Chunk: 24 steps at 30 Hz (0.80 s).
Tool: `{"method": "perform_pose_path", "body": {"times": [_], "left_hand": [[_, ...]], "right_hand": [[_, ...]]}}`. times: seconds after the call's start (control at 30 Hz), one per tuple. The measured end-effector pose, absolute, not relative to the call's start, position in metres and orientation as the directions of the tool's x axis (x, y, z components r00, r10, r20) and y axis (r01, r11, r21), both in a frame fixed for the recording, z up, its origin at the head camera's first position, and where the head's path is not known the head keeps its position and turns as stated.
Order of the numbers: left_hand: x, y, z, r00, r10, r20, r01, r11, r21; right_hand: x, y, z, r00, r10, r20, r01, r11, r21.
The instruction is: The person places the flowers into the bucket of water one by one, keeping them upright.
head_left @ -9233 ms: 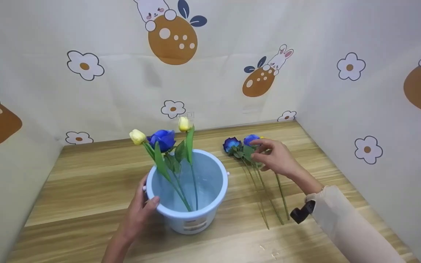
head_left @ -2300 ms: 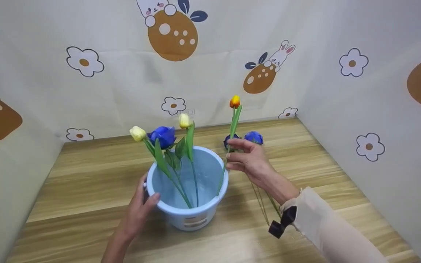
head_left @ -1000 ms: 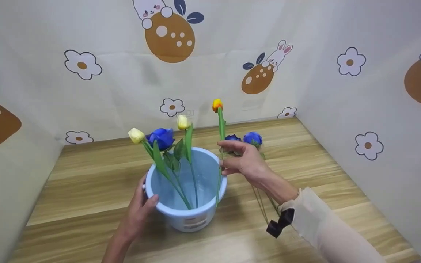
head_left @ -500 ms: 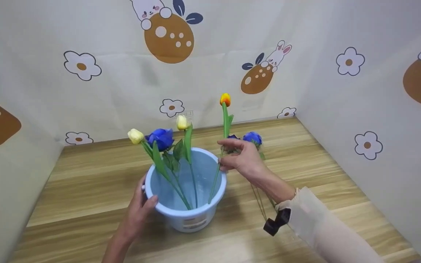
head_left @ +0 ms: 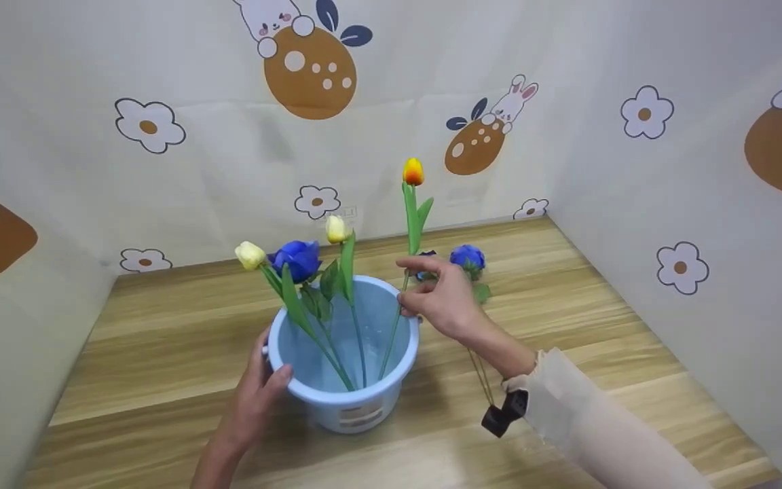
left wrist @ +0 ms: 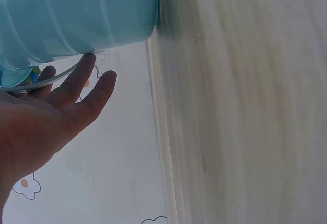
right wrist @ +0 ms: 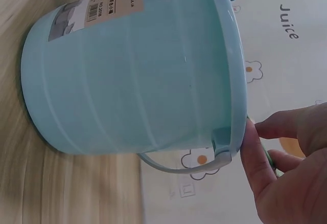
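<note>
The orange tulip [head_left: 413, 219] stands nearly upright, leaning slightly right, its lower stem inside the right part of the bucket [head_left: 318, 409]. The fingers of the right hand [head_left: 451, 299] pinch its stem just above the right rim. The left hand [head_left: 255, 390] rests against the bucket's left side, fingers spread along the outside. Left of the orange tulip, two pale yellow tulips [head_left: 347, 265] and a blue rose [head_left: 296, 261] stand in the bucket. Right of it, a blue flower [head_left: 468, 257] lies on the counter [head_left: 180, 367], beside a darker bloom [head_left: 425, 255] partly hidden by the right hand. The far wall [head_left: 221, 170] shows printed rabbits and daisies.
</note>
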State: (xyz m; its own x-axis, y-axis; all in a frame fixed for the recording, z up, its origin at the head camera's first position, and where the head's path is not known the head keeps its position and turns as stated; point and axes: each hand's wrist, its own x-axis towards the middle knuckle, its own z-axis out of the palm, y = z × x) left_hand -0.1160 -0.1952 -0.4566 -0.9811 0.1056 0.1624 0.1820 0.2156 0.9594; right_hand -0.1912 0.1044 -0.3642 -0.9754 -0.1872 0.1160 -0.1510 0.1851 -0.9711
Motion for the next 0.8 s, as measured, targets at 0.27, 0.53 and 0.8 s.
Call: {"method": "perform_pose_path", "body": {"times": [0.27, 0.53, 0.8], "left_hand": [[-0.117, -0.195, -0.455, -0.985, 0.113, 0.132, 0.153, 0.201, 0.968], [-0.117, -0.195, -0.456, -0.986, 0.111, 0.125, 0.145, 0.19, 0.971], [-0.116, -0.196, -0.456, -0.983, 0.1, 0.154, 0.174, 0.225, 0.959]], "right_hand": [[-0.181, 0.09, -0.362, -0.949, -0.185, 0.255, -0.311, 0.428, -0.849], [-0.177, 0.075, -0.365, -0.912, -0.244, 0.33, -0.411, 0.53, -0.742], [-0.176, 0.066, -0.366, -0.872, -0.301, 0.386, -0.484, 0.644, -0.592]]}}
